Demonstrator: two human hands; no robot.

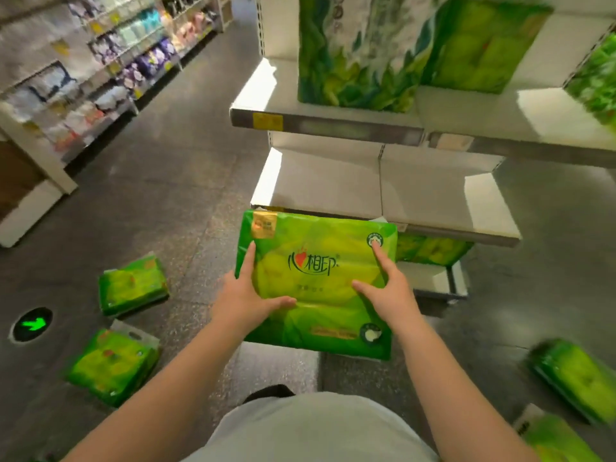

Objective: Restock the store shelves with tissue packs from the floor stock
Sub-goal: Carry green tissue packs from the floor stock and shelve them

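I hold a large green tissue pack [316, 285] in front of me, flat side up, just before the front edge of the bare white middle shelf [333, 181]. My left hand [245, 293] grips its left side, thumb and forefinger on top. My right hand [388, 290] grips its right side the same way; the other fingers of both hands are hidden under the pack. More green packs lie on the floor: two at the left [133, 283] [113, 365] and two at the right [576, 375] [560, 441].
The upper shelf [326, 121] carries tall green packages [360, 51]. Green packs [430, 250] sit on the bottom shelf under the white one. An aisle shelf of other goods [100, 61] stands at the left. A green arrow light [32, 324] is set in the dark floor.
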